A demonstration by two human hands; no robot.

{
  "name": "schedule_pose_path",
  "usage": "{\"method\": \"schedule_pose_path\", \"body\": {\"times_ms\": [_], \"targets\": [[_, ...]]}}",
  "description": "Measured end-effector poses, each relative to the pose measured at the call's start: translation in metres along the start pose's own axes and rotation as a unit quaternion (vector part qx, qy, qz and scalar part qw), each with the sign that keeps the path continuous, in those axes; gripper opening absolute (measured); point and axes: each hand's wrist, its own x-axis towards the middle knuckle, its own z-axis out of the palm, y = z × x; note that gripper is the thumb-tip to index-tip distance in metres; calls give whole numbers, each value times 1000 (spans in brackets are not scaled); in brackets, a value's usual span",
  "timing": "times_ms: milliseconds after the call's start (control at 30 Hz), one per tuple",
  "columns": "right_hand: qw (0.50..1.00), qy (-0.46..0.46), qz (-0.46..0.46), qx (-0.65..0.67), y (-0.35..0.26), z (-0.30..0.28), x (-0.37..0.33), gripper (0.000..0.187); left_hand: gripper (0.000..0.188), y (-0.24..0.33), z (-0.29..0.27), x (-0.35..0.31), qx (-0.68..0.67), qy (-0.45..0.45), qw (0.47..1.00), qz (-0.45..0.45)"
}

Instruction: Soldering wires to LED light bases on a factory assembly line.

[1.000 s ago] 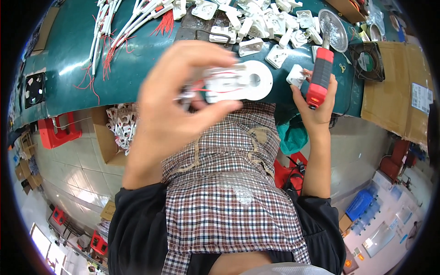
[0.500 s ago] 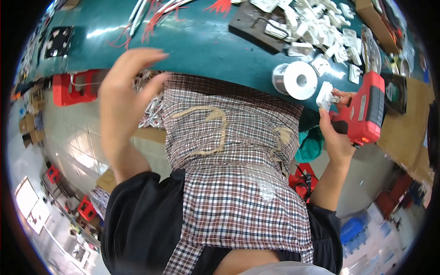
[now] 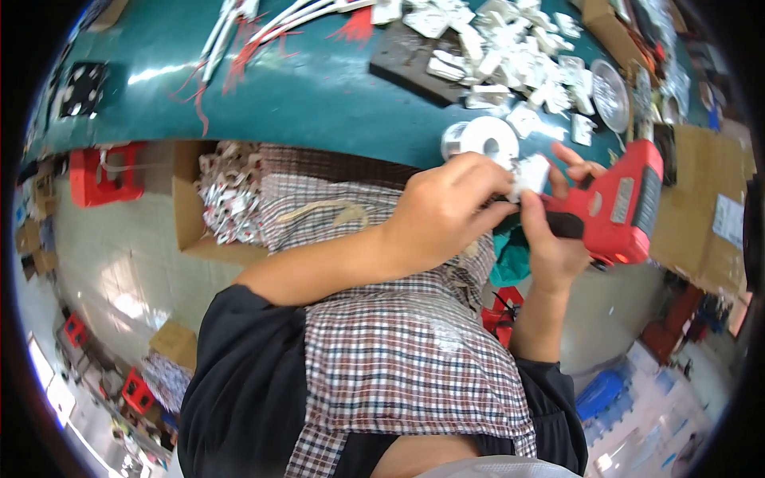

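1. White plastic part (image 3: 531, 175): it sits between your hands, just right of the white spool (image 3: 478, 137) and nearer you than it.
2. Far left of the spool, below the bench edge, an open cardboard box (image 3: 188, 211) holds many small white and red pieces (image 3: 231, 195).
3. Left of the spool and farther from you, white cables (image 3: 291, 24) with red wire ends lie on the green bench (image 3: 279, 99).
4. Your left hand (image 3: 442, 209), just nearer you than the spool, has thumb and fingertips drawn together at the part's left edge; whether they grip it cannot be told.
5. Beyond the spool, white plastic pieces (image 3: 518, 60) lie heaped.
6. Your right hand (image 3: 558, 248), right of the spool, pinches the part between thumb and fingers.
7. The red tool (image 3: 612, 209), farther right of the spool, rests its dark handle against that hand.
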Motion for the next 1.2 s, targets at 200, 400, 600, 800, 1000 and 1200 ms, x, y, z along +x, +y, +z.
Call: {"method": "schedule_pose_path", "body": {"times_ms": [200,400,600,800,1000,1200], "targets": [[994,-16,-92,-48,27,7,10,70,19,1,-5,-3,-62,-37,987,-141],[971,-36,-144,-189,5,11,25,69,11,0,-37,0,-8,-29,989,-143],[945,-99,-190,-246,-10,18,39,68,9,-21,-82,14,76,81,980,-163],[934,-138,-179,-278,-19,27,43,59,11,-57,-138,45,233,157,946,-158],[922,-169,-183,-295,-21,29,44,58,16,-122,-180,80,490,134,861,-17],[940,-144,-198,-237,-10,23,42,64,19,-155,-187,93,519,93,846,-80]]}}
